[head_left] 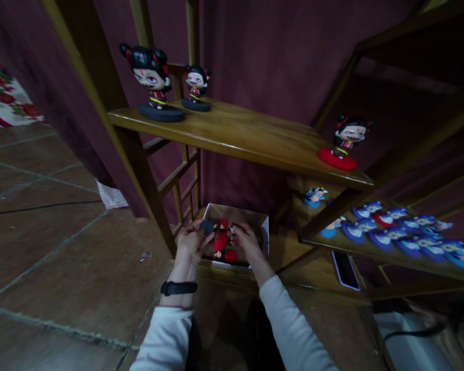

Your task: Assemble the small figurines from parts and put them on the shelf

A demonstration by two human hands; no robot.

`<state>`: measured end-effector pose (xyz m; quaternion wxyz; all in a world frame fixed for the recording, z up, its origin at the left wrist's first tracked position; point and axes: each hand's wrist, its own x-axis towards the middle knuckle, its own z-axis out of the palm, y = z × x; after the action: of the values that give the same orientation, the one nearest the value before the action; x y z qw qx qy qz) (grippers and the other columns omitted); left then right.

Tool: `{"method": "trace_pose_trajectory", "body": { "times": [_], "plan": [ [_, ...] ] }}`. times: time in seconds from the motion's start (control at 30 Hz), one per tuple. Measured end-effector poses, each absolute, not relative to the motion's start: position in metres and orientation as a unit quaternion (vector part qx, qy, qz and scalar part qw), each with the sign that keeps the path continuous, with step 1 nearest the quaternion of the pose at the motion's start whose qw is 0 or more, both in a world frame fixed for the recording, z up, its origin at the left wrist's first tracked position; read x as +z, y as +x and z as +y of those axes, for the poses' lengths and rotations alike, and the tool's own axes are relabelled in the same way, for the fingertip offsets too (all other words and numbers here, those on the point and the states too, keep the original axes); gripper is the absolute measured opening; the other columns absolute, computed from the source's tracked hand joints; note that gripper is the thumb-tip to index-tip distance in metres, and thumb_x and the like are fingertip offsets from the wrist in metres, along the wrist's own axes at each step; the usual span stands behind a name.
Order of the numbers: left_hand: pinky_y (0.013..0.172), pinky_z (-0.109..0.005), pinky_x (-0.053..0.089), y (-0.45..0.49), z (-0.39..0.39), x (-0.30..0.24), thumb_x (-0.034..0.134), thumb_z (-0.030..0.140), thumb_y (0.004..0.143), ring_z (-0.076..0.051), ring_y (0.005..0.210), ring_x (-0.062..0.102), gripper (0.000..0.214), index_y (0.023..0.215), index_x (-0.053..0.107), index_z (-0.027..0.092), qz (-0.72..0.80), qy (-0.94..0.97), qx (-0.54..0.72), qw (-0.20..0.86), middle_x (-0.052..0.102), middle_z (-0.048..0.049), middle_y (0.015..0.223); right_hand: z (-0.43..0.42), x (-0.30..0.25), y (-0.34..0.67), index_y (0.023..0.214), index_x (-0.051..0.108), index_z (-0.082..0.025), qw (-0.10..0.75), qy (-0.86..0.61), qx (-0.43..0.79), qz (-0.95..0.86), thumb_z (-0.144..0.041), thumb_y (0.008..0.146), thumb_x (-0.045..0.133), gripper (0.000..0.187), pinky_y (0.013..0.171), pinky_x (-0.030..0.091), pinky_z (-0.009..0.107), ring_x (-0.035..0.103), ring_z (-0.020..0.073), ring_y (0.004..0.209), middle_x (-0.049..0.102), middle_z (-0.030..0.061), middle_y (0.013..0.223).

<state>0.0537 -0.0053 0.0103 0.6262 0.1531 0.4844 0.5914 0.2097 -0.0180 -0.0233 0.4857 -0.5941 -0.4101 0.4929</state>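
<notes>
A white-walled cardboard box [265, 232] stands on the lowest shelf, with several small figurines on red bases [231, 255] inside. My left hand [191, 239], a black band on its wrist, reaches over the box's left side. Its fingers are closed on a dark grey round base [206, 226]; whether a figurine is fixed to it is hard to make out. On the right, my right hand [248, 238] is inside the box with fingers pinched at a small dark-haired figurine [231, 234]. The fingers partly cover that figurine.
Above the hands runs a wooden shelf [247, 129] bearing a large figurine [151, 80], a smaller one [196, 85] and one on a red base [337, 158]. Several blue-based figurines [388, 234] line a lower right shelf. A phone [345, 270] lies below them. A wooden post [133, 170] stands left.
</notes>
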Motion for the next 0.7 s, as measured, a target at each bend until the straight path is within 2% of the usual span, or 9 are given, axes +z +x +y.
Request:
{"method": "trace_pose_trajectory", "body": {
  "times": [0.1, 0.23, 0.33, 0.4, 0.5, 0.6, 0.7],
  "plan": [
    [0.064, -0.034, 0.057, 0.069, -0.012, 0.009, 0.048, -0.005, 0.069, -0.01, 0.057, 0.061, 0.026, 0.087, 0.058, 0.012, 0.479, 0.158, 0.546, 0.669, 0.063, -0.0036, 0.07, -0.058, -0.017, 0.249, 0.087, 0.057, -0.019, 0.578, -0.48, 0.624, -0.213, -0.034, 0.072, 0.058, 0.021, 0.044, 0.043, 0.02, 0.057, 0.0097, 0.054, 0.066, 0.0021, 0.076],
    [0.064, -0.036, 0.056, 0.097, -0.03, 0.002, 0.049, -0.003, 0.07, -0.013, 0.059, 0.063, 0.025, 0.089, 0.059, 0.011, 0.482, 0.168, 0.507, 0.694, 0.064, -0.0053, 0.072, -0.086, -0.01, 0.277, 0.083, 0.059, -0.02, 0.614, -0.416, 0.66, -0.119, -0.03, 0.07, 0.064, 0.018, 0.043, 0.043, 0.017, 0.055, 0.0068, 0.052, 0.066, 0.0007, 0.075],
    [0.064, -0.038, 0.056, 0.121, -0.047, -0.006, 0.05, -0.001, 0.07, -0.015, 0.061, 0.064, 0.024, 0.088, 0.059, 0.011, 0.479, 0.173, 0.47, 0.721, 0.065, -0.0058, 0.071, -0.085, -0.006, 0.279, 0.082, 0.059, -0.021, 0.643, -0.421, 0.623, -0.148, -0.023, 0.065, 0.069, 0.02, 0.05, 0.048, 0.018, 0.057, 0.0073, 0.057, 0.065, -0.0012, 0.075],
    [0.066, -0.038, 0.056, 0.133, -0.057, -0.011, 0.05, -0.001, 0.071, -0.015, 0.062, 0.064, 0.022, 0.087, 0.059, 0.012, 0.471, 0.169, 0.449, 0.74, 0.065, -0.0063, 0.072, -0.081, -0.005, 0.278, 0.082, 0.058, -0.022, 0.654, -0.426, 0.592, -0.201, -0.02, 0.062, 0.07, 0.024, 0.064, 0.052, 0.023, 0.061, 0.0097, 0.068, 0.064, -0.0017, 0.078],
    [0.066, -0.039, 0.055, 0.144, -0.064, -0.013, 0.05, 0.001, 0.072, -0.017, 0.065, 0.065, 0.02, 0.087, 0.057, 0.012, 0.456, 0.155, 0.441, 0.758, 0.066, -0.0073, 0.073, -0.081, -0.003, 0.277, 0.085, 0.057, -0.022, 0.656, -0.441, 0.552, -0.265, -0.02, 0.061, 0.07, 0.028, 0.081, 0.049, 0.03, 0.061, 0.0118, 0.079, 0.062, -0.0023, 0.082],
    [0.067, -0.038, 0.055, 0.146, -0.064, -0.011, 0.05, 0.001, 0.073, -0.018, 0.066, 0.066, 0.019, 0.087, 0.057, 0.011, 0.441, 0.149, 0.442, 0.767, 0.067, -0.0091, 0.076, -0.084, -0.002, 0.279, 0.093, 0.055, -0.023, 0.631, -0.459, 0.542, -0.311, -0.022, 0.062, 0.067, 0.032, 0.08, 0.048, 0.031, 0.059, 0.0124, 0.078, 0.059, -0.0019, 0.083],
    [0.067, -0.037, 0.055, 0.145, -0.062, -0.009, 0.05, 0.001, 0.073, -0.019, 0.066, 0.066, 0.018, 0.086, 0.057, 0.01, 0.436, 0.15, 0.446, 0.767, 0.067, -0.0105, 0.076, -0.086, -0.002, 0.282, 0.097, 0.054, -0.024, 0.582, -0.511, 0.505, -0.381, -0.027, 0.065, 0.064, 0.033, 0.069, 0.047, 0.027, 0.055, 0.0117, 0.071, 0.057, -0.0026, 0.08]
  ]
}}
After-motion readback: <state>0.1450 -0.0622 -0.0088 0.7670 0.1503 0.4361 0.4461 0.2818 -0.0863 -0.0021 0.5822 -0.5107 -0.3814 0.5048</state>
